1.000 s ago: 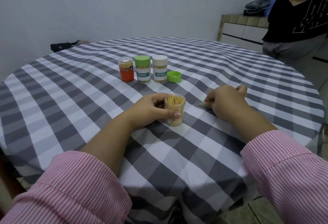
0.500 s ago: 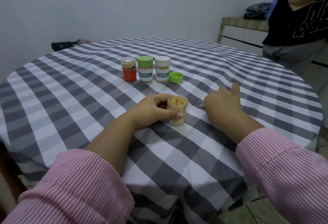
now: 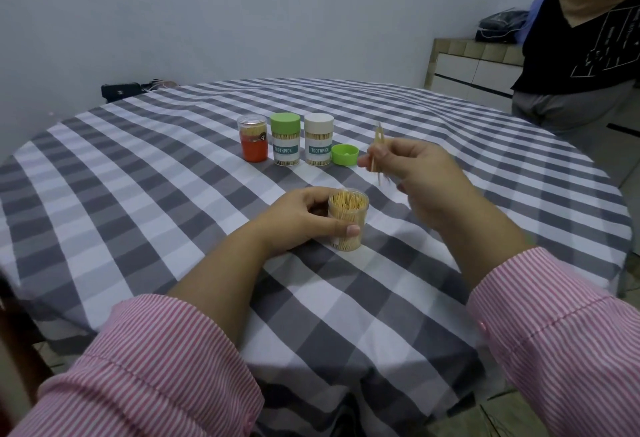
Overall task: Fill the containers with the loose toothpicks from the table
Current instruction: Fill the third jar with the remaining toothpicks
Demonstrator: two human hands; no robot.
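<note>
The left hand [image 3: 304, 218] grips the open clear container [image 3: 347, 218], thumb across its front wall, and holds it upright on the counter [image 3: 145, 194]. The container appears nearly full of upright toothpicks. The right hand [image 3: 412, 166] is raised just behind and to the right of the container and pinches a few loose toothpicks [image 3: 376, 152] between thumb and fingertips, roughly vertical; the exact number cannot be told.

Step in hand: insert the pinched toothpicks into the open container.

Procedure, as judged from this view:
- Keep the left-hand grip firm so the container does not tip.
- Align the toothpicks vertically over the mouth, points together.
- Lower them into a gap near the rim; the packed contents will likely resist, so ease them in without force.

Three capped containers [image 3: 284, 140] stand in a row further back, with a green lid [image 3: 344, 154] lying just beside them
</note>
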